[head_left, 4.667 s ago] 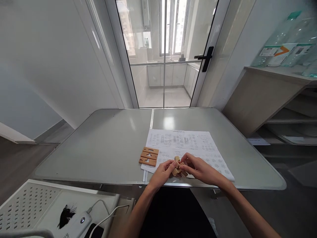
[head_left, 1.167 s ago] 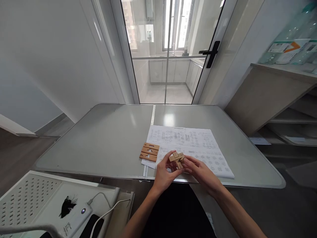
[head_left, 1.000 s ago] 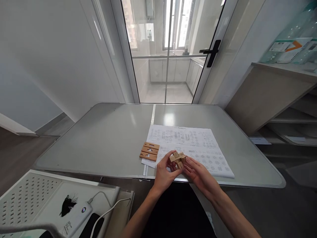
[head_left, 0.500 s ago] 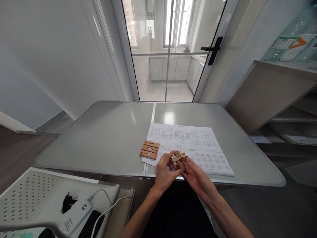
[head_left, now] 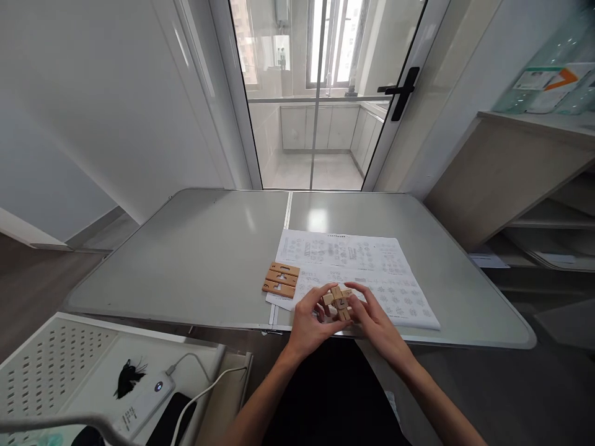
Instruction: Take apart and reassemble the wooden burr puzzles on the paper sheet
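Observation:
A small wooden burr puzzle (head_left: 341, 303) of interlocking light-brown blocks is held up over the near edge of the table, with a dark mark on one face. My left hand (head_left: 310, 319) grips it from the left, thumb below and fingers behind. On the other side, my right hand (head_left: 374, 316) closes its thumb and fingers on the puzzle's right part. Beneath and beyond the hands lies a printed sheet (head_left: 344, 251) with rows of small diagrams. Flat wooden pieces with cut-outs (head_left: 281, 280) lie side by side at the sheet's left edge.
The grey folding table (head_left: 199, 248) has a seam down its middle. A white cart (head_left: 88, 353) at lower left holds a power bank (head_left: 145, 402) with a cable and a black item. Behind stands a glass door (head_left: 320, 124); shelves (head_left: 520, 161) rise at the right.
My right hand has turned over from palm-up beneath the puzzle to gripping its right side. The puzzle has rotated, showing a marked face. My left hand keeps hold, nearly in place.

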The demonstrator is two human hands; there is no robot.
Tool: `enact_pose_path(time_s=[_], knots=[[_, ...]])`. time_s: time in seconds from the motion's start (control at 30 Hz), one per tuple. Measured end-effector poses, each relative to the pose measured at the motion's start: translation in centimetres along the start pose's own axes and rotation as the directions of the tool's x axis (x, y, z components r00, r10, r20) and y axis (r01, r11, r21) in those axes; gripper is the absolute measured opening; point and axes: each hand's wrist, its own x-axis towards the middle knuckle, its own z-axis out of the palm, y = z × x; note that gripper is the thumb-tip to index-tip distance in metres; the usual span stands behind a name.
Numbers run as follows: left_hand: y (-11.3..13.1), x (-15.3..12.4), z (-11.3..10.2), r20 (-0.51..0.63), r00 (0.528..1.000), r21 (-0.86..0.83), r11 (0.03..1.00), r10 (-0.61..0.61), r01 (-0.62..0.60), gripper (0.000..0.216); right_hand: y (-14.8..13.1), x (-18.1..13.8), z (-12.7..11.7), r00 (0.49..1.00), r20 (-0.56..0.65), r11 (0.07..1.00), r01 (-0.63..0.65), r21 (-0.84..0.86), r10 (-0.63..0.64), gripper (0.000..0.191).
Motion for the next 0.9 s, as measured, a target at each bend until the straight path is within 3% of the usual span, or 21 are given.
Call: enact_pose_path(time_s=[0.13, 0.2, 0.3, 0.4, 0.7, 0.9], knots=[[-0.2, 0.0, -0.5, 0.137, 0.990, -0.005, 0.999, 0.034, -0.033, 0.073, -0.2, 0.7, -1.6, 0.960, 0.053, 0.860, 0.269, -0.433, -0.274, 0.036], [-0.2, 0.0, -0.7, 0.189, 0.981, 0.005, 0.999, 0.043, -0.045, 0.072, -0.4, 1.1, -2.3, 0.942, 0.115, 0.800, 0.330, -0.502, -0.316, 0.037], [-0.1, 0.1, -0.9, 0.182, 0.983, -0.035, 0.999, 0.019, -0.013, 0.075, -0.7, 1.3, -3.1, 0.926, 0.236, 0.803, 0.373, -0.465, -0.294, 0.033], [0.1, 0.2, -1.1, 0.170, 0.985, -0.080, 0.996, -0.013, 0.027, 0.077, -1.0, 1.1, -3.5, 0.919, 0.297, 0.807, 0.376, -0.455, -0.260, 0.030], [0.0, 0.3, -1.2, 0.206, 0.978, -0.109, 0.992, -0.036, 0.059, 0.080, -0.6, 1.0, -2.9, 0.944, 0.275, 0.841, 0.295, -0.454, -0.183, 0.040], [-0.2, 0.0, -1.2, 0.191, 0.980, 0.015, 0.998, 0.051, -0.055, 0.074, 0.1, 0.9, -2.5, 0.966, 0.245, 0.917, 0.166, -0.362, -0.079, 0.052]])
